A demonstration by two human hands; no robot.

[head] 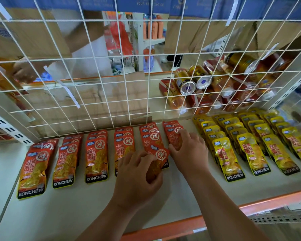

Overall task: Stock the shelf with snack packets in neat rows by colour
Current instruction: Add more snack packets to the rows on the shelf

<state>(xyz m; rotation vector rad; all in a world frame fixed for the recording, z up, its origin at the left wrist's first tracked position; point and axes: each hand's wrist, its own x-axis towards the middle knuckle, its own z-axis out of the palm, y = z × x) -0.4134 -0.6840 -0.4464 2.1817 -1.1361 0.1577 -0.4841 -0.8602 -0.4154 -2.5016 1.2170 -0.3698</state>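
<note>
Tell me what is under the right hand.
The right hand holds a red packet at the front of the rightmost red row. Its lower half is hidden by the hand.

Hands, grid and frame edges swallow plenty here.
Left hand (pixel 137 173) grips the tilted packet (pixel 159 156), covering its lower half and brand strip. Right hand (pixel 189 150), curled over the end packet (pixel 175 139), hides most of its face. Rear packets in every row show only their tops. The last yellow row (pixel 293 142) runs off the right edge, both forearms off the bottom. Behind the grid (pixel 122 66), another person's hand (pixel 24 72) is a blur, and labels on the cans (pixel 193 82) are unreadable.
</note>
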